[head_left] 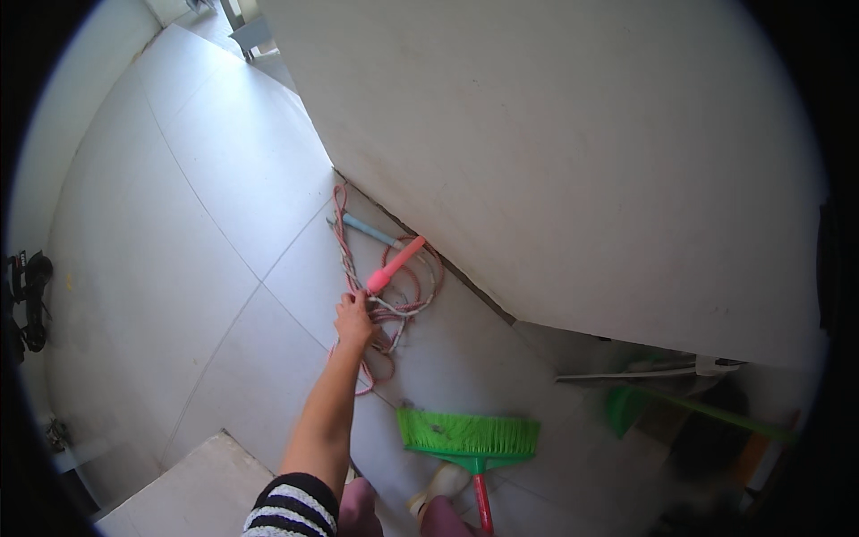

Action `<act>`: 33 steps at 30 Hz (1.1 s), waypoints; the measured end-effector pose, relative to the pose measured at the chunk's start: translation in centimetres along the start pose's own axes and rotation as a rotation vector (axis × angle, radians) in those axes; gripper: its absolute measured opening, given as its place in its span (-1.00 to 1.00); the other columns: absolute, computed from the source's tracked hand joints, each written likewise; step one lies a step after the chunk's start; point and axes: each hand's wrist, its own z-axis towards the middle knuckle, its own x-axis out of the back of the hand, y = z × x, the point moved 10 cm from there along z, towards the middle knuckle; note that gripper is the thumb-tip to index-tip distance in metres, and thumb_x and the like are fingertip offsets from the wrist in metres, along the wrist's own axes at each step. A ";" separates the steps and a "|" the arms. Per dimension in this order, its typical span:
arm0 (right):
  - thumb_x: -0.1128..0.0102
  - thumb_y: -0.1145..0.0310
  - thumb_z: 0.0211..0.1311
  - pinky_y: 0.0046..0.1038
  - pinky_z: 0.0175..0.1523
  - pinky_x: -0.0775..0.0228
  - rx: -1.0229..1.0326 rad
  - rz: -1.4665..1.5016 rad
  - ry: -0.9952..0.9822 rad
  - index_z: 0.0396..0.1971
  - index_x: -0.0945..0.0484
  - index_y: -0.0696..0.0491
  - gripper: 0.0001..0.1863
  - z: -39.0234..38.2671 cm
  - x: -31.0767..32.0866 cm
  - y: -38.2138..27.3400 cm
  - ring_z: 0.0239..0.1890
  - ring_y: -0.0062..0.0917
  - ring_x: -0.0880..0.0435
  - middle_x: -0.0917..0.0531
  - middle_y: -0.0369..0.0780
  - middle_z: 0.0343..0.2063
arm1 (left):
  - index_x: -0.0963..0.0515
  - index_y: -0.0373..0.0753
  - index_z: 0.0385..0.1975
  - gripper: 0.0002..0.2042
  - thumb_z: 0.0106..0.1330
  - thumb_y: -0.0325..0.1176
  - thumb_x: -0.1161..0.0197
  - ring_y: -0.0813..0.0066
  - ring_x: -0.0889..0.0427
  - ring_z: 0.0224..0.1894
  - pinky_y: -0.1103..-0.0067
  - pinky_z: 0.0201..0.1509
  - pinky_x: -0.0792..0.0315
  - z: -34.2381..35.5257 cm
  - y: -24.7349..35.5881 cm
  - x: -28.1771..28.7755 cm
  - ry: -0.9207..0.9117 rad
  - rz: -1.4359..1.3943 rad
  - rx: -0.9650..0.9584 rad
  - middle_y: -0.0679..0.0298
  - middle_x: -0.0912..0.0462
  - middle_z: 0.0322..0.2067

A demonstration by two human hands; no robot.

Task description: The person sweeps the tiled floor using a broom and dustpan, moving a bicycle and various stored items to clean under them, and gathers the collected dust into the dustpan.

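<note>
Left grip (pixel 354 320) at tangled pink-white rope (pixel 390 313)

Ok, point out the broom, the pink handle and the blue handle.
Broom (pixel 469 435): head view, on its green bristles.
Pink handle (pixel 397 264): head view, on its middle.
Blue handle (pixel 369 230): head view, on its middle.

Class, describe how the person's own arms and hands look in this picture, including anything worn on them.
Only the left arm shows. Its sleeve has black and white bands, the white ones looking textured, and ends in a black edge. The left forearm below it is bare; the left hand is ungloved. The right hand is out of view.
</note>
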 end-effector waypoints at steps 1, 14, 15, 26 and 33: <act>-0.10 0.28 -0.01 -0.38 -0.28 -0.31 0.009 -0.006 -0.004 -0.20 -0.40 0.10 -0.65 0.1 0.0 -0.1 -0.40 -0.34 -0.48 -0.52 -0.13 -0.45 | -0.32 -0.04 -0.21 -0.58 -0.14 -0.37 -0.25 0.11 -0.38 -0.15 0.25 -0.23 -0.38 -0.3 -1.2 -0.9 0.061 -0.019 0.015 0.15 -0.29 -0.17; -0.13 0.33 -0.02 -0.41 -0.34 -0.30 0.180 -0.051 0.129 -0.19 -0.40 0.11 -0.65 -7.2 0.7 3.4 -0.47 -0.44 -0.44 -0.48 -0.18 -0.54 | -0.37 -0.27 -0.33 -0.72 -0.14 -0.56 0.02 0.56 -0.38 -0.47 0.65 -0.42 -0.28 -12.0 -2.0 14.7 -0.007 -0.812 -0.032 0.35 -0.41 -0.52; -0.14 0.34 -0.03 -0.42 -0.36 -0.30 0.252 -0.079 0.174 -0.19 -0.40 0.11 -0.65 -7.8 2.0 2.5 -0.50 -0.47 -0.43 -0.47 -0.20 -0.57 | -0.37 -0.29 -0.37 -0.75 -0.12 -0.62 0.07 0.68 -0.29 -0.49 0.73 -0.47 -0.21 -14.2 -1.1 18.1 -0.001 -0.895 -0.041 0.44 -0.34 -0.51; -0.04 0.24 0.10 -0.64 -0.62 -0.19 0.172 0.286 -0.238 -0.36 -0.43 0.02 -0.81 -10.9 9.9 1.0 -0.68 -0.72 -0.36 -0.42 -0.36 -0.67 | -0.34 -0.27 -0.41 -0.74 -0.19 -0.62 0.06 0.64 -0.32 -0.59 0.71 -0.53 -0.25 -36.8 -6.4 35.4 0.200 -1.177 0.293 0.37 -0.34 -0.62; 0.01 0.25 0.12 -0.71 -0.67 -0.15 0.012 0.570 -0.340 -0.04 -0.33 -0.07 -0.64 -17.7 8.4 -1.7 -0.74 -0.72 -0.28 -0.37 -0.40 -0.68 | -0.36 -0.28 -0.43 -0.75 -0.18 -0.64 0.03 0.61 -0.40 -0.52 0.68 -0.44 -0.33 -44.5 -9.3 38.9 0.129 -1.141 0.361 0.35 -0.42 -0.59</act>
